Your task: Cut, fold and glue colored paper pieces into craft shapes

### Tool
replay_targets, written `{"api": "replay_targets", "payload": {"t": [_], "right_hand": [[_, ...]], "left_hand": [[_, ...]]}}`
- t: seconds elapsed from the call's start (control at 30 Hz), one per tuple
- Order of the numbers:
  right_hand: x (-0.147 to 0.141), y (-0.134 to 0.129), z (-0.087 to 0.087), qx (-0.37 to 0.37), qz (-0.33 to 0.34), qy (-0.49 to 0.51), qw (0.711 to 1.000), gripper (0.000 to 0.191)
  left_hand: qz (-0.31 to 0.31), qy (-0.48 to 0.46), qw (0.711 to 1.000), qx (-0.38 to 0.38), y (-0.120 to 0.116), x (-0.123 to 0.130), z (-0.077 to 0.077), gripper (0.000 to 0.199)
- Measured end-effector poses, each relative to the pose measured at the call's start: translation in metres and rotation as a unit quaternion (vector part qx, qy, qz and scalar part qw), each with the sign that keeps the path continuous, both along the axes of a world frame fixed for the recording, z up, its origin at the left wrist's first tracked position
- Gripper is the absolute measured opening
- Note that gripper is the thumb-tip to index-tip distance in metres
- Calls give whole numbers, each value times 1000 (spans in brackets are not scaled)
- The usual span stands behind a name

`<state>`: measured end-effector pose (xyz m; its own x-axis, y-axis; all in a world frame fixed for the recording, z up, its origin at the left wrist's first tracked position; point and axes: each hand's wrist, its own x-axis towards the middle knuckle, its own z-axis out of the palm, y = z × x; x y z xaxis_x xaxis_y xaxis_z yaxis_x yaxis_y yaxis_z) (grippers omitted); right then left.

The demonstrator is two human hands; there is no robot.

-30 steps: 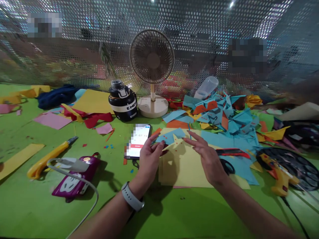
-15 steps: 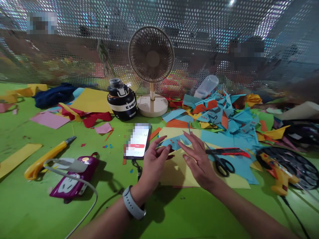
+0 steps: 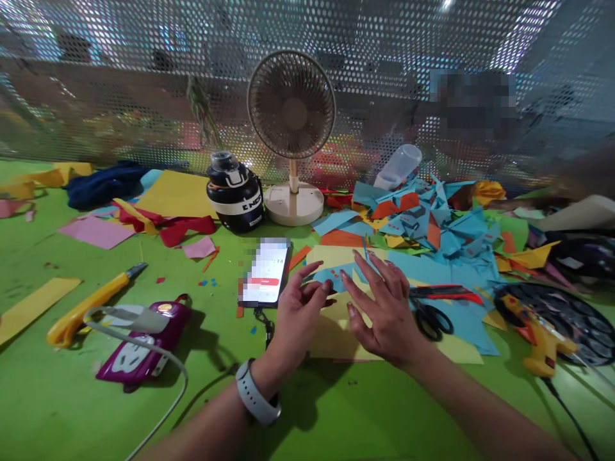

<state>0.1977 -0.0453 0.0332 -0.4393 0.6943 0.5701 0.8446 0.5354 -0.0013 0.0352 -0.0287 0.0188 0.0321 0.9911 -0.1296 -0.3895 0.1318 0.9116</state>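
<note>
A small blue paper piece (image 3: 340, 276) with orange-red marks is pinched between the thumb and fingers of my left hand (image 3: 300, 304), above yellow paper (image 3: 336, 342). My right hand (image 3: 391, 314) is open beside it with fingers apart, the index fingertip at the piece's right side; whether it touches cannot be made out. Black-handled scissors (image 3: 435, 323) lie to the right of that hand, next to a red and black cutter (image 3: 451, 293). Flat blue sheets (image 3: 475, 320) lie under them. A phone (image 3: 264, 272) with a lit screen lies left of my left hand.
Behind stand a fan (image 3: 294, 205) and a dark jug (image 3: 235, 211). A heap of folded blue and orange paper (image 3: 427, 218) lies back right. A yellow glue gun (image 3: 545, 339) rests on a black tray (image 3: 583, 320). At left are a yellow cutter (image 3: 91, 307) and a purple power strip (image 3: 148, 346).
My right hand has turned and spread slightly, its fingers shifting a little right and covering more of the scissors. My left hand keeps its pinch on the blue paper in nearly the same place.
</note>
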Motion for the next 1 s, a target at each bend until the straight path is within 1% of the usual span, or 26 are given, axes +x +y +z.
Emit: {"api": "replay_targets", "payload": {"t": [0.2,0.4,0.6,0.83,1.0], "right_hand": [[2,1,0,-3,-10,-9,1000,44],[2,1,0,14,-10,-19,1000,43],[1,0,1,-5,-13,-19,1000,44],[1,1,-1,-7,-14,-16,1000,46],[0,1,-3,11,-10,-18,1000,42]], "left_hand": [[1,6,1000,1,0,0,3,51],[1,5,1000,4,0,0,3,51],[5,4,1000,3,0,0,5,50],[4,0,1000,2,-1,0,6,49],[1,1,1000,6,-2,0,5,49]]}}
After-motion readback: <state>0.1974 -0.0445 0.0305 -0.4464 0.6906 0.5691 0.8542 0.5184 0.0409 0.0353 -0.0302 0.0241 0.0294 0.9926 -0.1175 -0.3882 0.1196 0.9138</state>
